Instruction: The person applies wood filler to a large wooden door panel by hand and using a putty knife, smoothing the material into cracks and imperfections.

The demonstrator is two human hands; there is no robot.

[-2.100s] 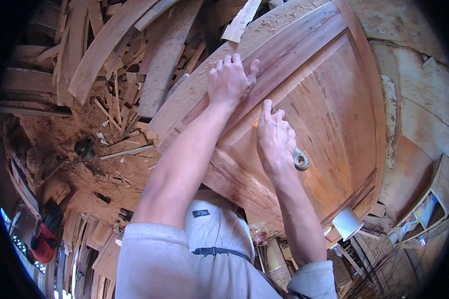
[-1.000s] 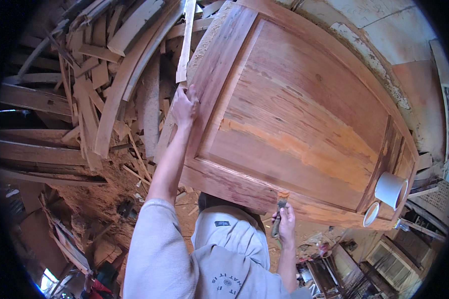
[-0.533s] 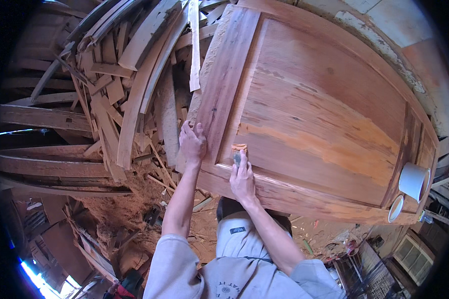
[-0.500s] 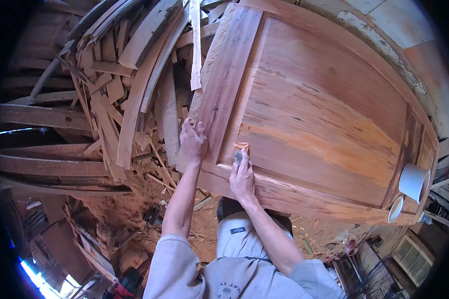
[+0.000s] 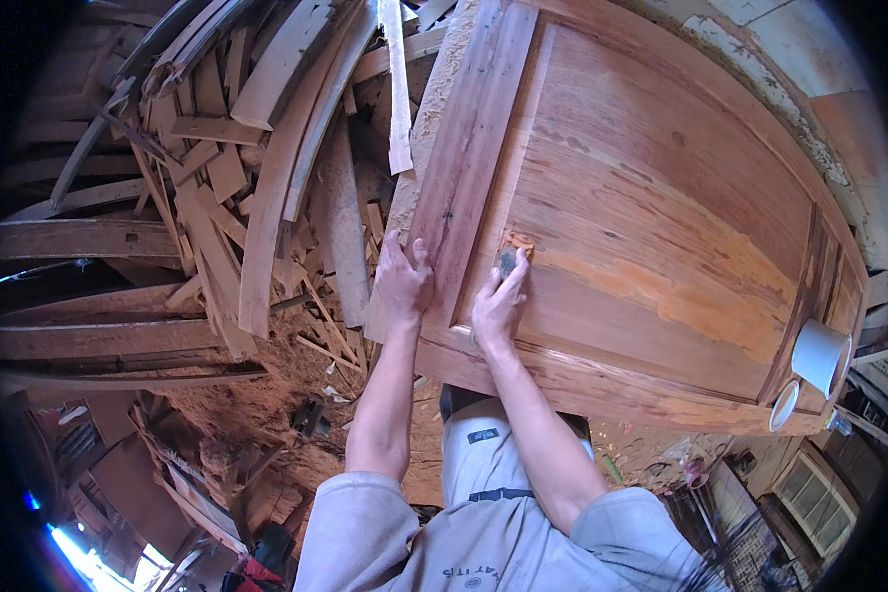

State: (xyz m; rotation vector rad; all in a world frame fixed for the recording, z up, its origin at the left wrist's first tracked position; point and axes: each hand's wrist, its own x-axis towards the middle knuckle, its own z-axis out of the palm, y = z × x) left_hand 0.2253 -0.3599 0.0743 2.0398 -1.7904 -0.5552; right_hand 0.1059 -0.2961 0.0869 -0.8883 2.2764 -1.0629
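Note:
A large reddish-brown panelled wooden door (image 5: 651,178) lies in front of me, with orange filler (image 5: 661,286) smeared across its panel. My right hand (image 5: 498,304) grips a small putty knife (image 5: 509,259) carrying a lump of orange filler (image 5: 521,240) at its tip. That tip touches the panel near its left moulding. My left hand (image 5: 405,284) is at the door's left edge, fingers bent over the side and thumb apart on top; part of the fingers is hidden.
A white tub (image 5: 819,357) and a round white lid (image 5: 783,407) sit at the door's right end. Stacked timber offcuts (image 5: 217,178) crowd the left side. Sawdust (image 5: 207,409) covers the floor below. A pale strip (image 5: 397,89) hangs beside the door's far left edge.
My right hand has pushed the putty knife forward and slightly right over the panel. The filler lump now looks more bunched. My left hand stays on the edge while the view shifts a little.

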